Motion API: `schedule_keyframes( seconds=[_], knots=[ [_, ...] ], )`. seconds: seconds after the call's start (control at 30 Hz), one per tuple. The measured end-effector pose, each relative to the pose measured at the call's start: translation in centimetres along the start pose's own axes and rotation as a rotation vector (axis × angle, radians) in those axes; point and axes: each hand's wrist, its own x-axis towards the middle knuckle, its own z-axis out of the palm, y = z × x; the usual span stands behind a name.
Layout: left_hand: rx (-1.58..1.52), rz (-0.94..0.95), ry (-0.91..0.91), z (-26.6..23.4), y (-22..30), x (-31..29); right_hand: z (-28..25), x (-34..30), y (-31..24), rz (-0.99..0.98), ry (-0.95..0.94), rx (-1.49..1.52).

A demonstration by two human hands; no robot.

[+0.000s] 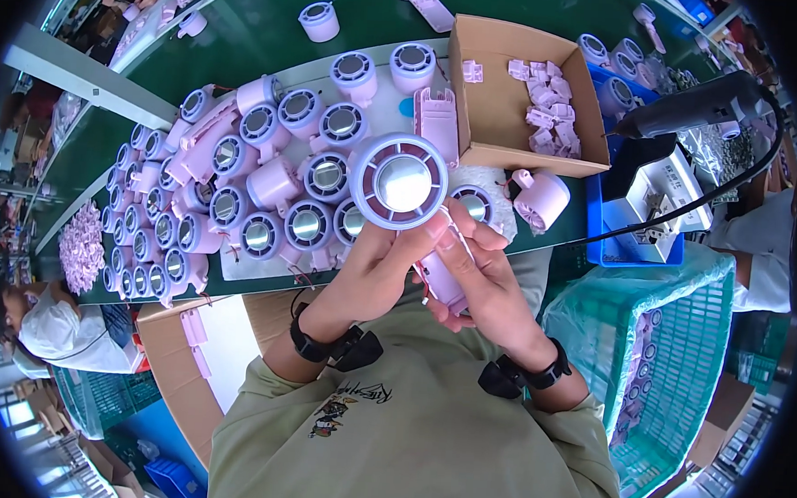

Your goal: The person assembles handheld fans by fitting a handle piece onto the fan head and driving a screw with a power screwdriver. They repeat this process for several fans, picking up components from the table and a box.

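Observation:
Both my hands hold one pink handheld fan [398, 180] above the table's near edge. Its round head has a lavender rim and a shiny silver centre, and it faces up. My left hand [370, 270] grips it just below the head, with the thumb on the neck. My right hand [491, 285] is wrapped around the handle [444, 283], thumb pressed near the neck. A small wire end sticks out beside the handle; the handle's underside is hidden by my fingers. Close beyond lie several similar fan heads [308, 223].
A cardboard box [479, 91] of small pink parts stands behind my hands. To its right are a blue bin [598, 223] and a black corded tool [694, 107]. A green lined crate [681, 354] stands at lower right. Small pink pieces [81, 249] are heaped at far left.

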Motion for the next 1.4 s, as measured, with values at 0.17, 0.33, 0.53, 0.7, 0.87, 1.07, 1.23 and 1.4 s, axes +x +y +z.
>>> schedule_keyframes(
  seconds=[0.17,0.33,0.53,0.7,0.87,1.07,1.23,1.4],
  knots=[
    [-0.028,0.029,0.026,-0.4,-0.1,-0.3,0.4,0.2,-0.6,0.016,0.008,-0.114],
    [-0.316,0.152,0.069,-1.5,-0.1,0.6,-2.3,-0.2,-1.9,-0.544,0.404,-0.931],
    [-0.884,0.029,-0.006,-1.3,-0.1,0.2,-7.1,3.1,-8.2,-1.259,1.491,-1.244],
    [-0.809,-0.078,0.012,0.2,-0.3,0.3,-11.6,3.5,-10.9,-1.075,1.053,-0.631],
    [-0.589,-0.132,0.068,2.1,-1.5,0.3,-9.3,-1.9,-8.3,-1.481,0.985,-0.428],
    [-0.472,-0.362,0.0,4.5,-3.0,1.7,-12.1,-6.2,-8.7,-1.534,1.042,-0.37],
    [-0.457,-0.461,-0.077,6.6,-3.6,2.6,-13.3,-5.2,-9.6,-1.566,1.114,-0.464],
    [-0.413,-0.479,-0.075,6.9,-3.8,2.8,-13.1,-4.5,-8.9,-1.366,1.28,-0.56]
  ],
)
